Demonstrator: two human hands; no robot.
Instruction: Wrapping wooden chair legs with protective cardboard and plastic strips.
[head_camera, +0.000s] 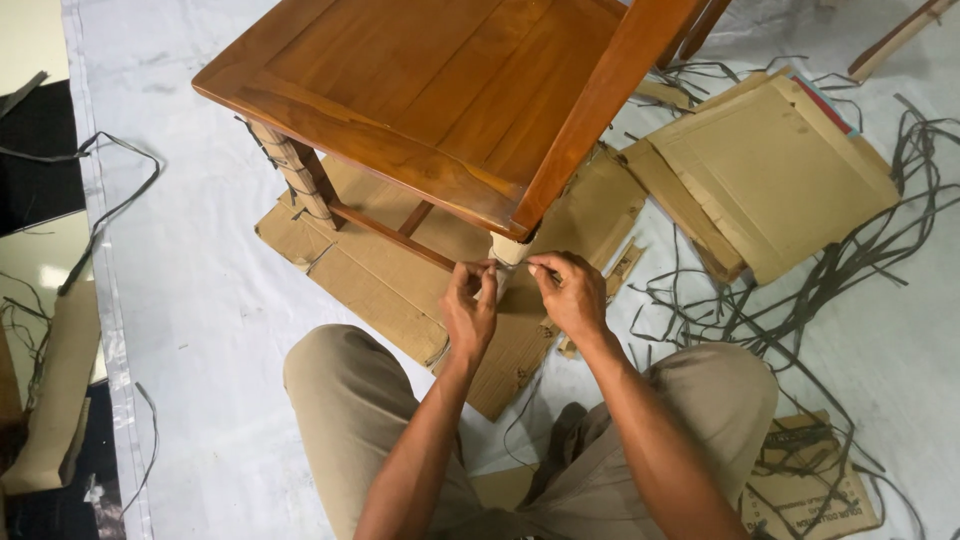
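A brown wooden chair (440, 80) stands on flattened cardboard (380, 285) in front of me. Its near front leg (508, 250) is wrapped in pale paper. My left hand (470, 310) and my right hand (572, 292) both meet at this leg just under the seat corner, fingers pinched on the wrapping or a thin strap there. What exactly the fingertips grip is too small to tell. The far front leg (295, 175) is wrapped too, with dark straps bound around it. My knees in tan trousers sit on either side below.
Several dark plastic straps (800, 290) lie tangled on the white floor sheet at right. A stack of cardboard sheets (770, 170) lies at upper right, another printed cardboard piece (810, 480) at lower right. A strap (110, 215) and folded cardboard (55, 400) lie at left.
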